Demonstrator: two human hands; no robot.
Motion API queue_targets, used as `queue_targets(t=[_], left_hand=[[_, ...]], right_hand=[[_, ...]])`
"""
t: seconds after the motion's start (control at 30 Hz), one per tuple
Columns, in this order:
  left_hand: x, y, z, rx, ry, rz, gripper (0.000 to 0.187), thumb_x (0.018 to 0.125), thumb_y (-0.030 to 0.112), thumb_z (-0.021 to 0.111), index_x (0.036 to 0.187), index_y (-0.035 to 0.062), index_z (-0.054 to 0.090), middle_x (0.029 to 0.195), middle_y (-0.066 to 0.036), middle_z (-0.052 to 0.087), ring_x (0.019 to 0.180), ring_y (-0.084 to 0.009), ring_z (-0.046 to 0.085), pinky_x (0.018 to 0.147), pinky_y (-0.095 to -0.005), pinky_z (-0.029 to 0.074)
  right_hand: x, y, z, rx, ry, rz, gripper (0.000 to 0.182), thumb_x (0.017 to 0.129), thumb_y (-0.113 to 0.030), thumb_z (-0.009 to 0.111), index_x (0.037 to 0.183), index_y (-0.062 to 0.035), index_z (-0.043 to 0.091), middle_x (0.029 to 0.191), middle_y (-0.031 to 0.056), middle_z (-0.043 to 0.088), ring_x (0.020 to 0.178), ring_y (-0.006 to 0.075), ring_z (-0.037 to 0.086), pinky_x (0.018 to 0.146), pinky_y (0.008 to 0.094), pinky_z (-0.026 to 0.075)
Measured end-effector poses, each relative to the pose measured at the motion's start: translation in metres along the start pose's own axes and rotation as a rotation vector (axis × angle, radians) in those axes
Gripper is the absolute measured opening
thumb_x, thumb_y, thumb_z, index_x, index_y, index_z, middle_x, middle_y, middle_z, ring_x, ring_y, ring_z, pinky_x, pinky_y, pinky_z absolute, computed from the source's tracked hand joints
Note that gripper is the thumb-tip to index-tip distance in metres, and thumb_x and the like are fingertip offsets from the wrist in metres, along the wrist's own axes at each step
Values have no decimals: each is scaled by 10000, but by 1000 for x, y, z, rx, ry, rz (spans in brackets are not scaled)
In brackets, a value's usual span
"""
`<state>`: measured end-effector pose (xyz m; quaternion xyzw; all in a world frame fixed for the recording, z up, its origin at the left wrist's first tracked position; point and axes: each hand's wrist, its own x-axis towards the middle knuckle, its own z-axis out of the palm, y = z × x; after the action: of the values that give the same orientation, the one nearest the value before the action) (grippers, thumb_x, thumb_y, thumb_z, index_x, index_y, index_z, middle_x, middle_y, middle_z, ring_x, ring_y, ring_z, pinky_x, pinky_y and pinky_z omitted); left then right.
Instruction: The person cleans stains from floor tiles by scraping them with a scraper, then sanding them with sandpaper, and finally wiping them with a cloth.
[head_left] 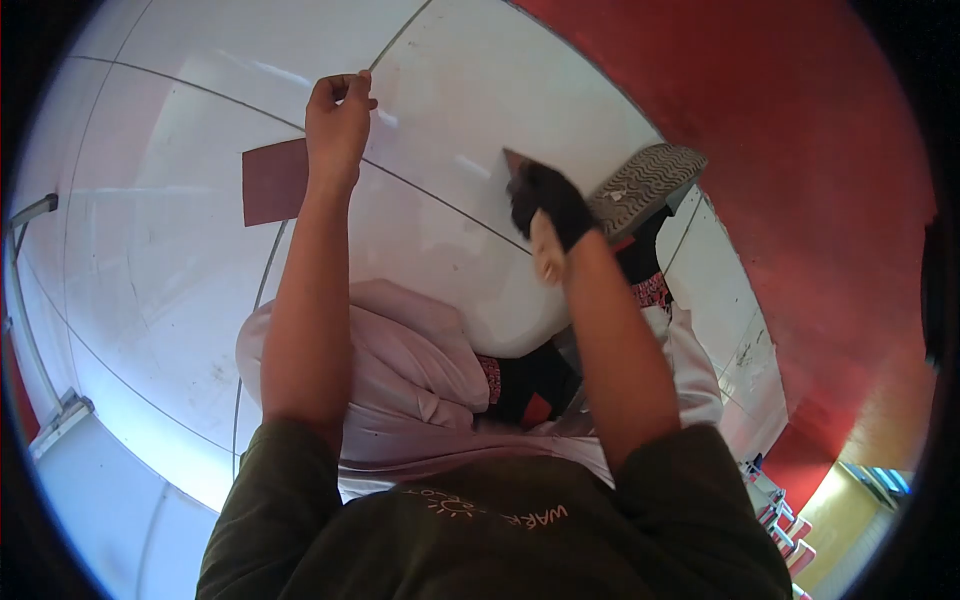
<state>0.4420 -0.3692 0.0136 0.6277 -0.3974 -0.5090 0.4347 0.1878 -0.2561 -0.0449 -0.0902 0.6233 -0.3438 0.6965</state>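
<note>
My left hand (pixel 340 125) is bare and raised over the white tiled floor, its fingers curled together; whatever may be between the fingertips is too small to tell. Beside and partly behind its wrist lies a flat reddish-brown square sheet (pixel 272 183). A dark glove covers my right hand (pixel 552 207), which is wrapped round a tool. The tool's pale handle (pixel 546 248) sticks out towards me, and a brown pointed tip shows past the fingers at the upper left. This hand is slightly blurred, close to the shoe sole.
A grey shoe sole (pixel 645 188) faces up right of the gloved hand. White tiles (pixel 430 130) with dark joints border a red floor (pixel 800 190). At the far left stands a metal frame (pixel 62 415). Folded legs in pale cloth (pixel 400 350) are near me. Red and white objects (pixel 790 530) show lower right.
</note>
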Motion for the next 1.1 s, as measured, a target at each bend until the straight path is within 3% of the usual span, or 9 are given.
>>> queue_targets(t=[0.37,0.5,0.57,0.63,0.73,0.83,0.9,0.97,1.1], left_hand=[[7,-4,5,-4,35,36,333,840,273,582,954,-38,553,861,-119,610,761,-170,596,689,-287,443],[-1,-3,3,32,29,-1,329,837,267,582,950,-40,552,802,-112,616,728,-165,579,678,-286,442],[0,-4,-1,7,41,-24,322,834,265,583,939,-38,554,767,-100,618,706,-154,564,663,-283,439],[8,-5,-4,-10,67,0,320,831,265,586,933,-36,554,771,-99,618,704,-151,563,654,-281,438],[11,-4,2,-32,90,1,319,826,267,589,926,-35,556,770,-94,617,696,-146,559,641,-278,436],[3,-5,5,-7,56,-18,322,823,269,589,926,-34,558,758,-86,614,683,-143,554,638,-279,436],[1,-8,-1,11,50,-25,323,823,271,587,925,-35,559,751,-82,612,676,-144,553,638,-279,437],[4,-7,-3,7,84,-9,332,816,274,592,930,-36,564,744,-77,611,665,-142,551,636,-278,437],[12,-6,0,-43,124,-4,345,809,284,596,928,-39,571,748,-83,614,687,-159,564,656,-286,445]], right_hand=[[-33,-12,48,250,105,-22,217,918,-329,424,877,-163,558,568,9,466,411,130,407,379,261,353],[31,-48,-16,469,-433,142,217,907,-329,460,940,-143,566,719,6,500,616,117,476,517,224,388],[35,-61,-7,-5,-230,303,328,894,-410,435,704,-146,479,607,23,446,442,161,391,409,292,333],[-2,-21,34,129,11,-55,307,891,-408,453,743,-141,487,584,26,436,440,167,396,403,295,341],[-12,-5,34,-113,-24,-129,231,910,-372,452,851,-162,529,620,2,465,470,151,418,418,272,365],[34,-50,-15,298,-834,591,246,887,-392,485,781,-170,497,561,15,430,436,162,409,396,307,343],[33,-64,-5,125,-1103,822,236,886,-387,483,781,-177,497,559,17,426,437,161,409,398,309,346],[10,-38,13,513,-236,272,210,891,-371,471,805,-187,524,591,25,464,456,161,433,418,317,368],[-12,13,12,-317,13,-79,238,915,-365,443,888,-169,575,694,12,534,530,143,480,475,285,396]])
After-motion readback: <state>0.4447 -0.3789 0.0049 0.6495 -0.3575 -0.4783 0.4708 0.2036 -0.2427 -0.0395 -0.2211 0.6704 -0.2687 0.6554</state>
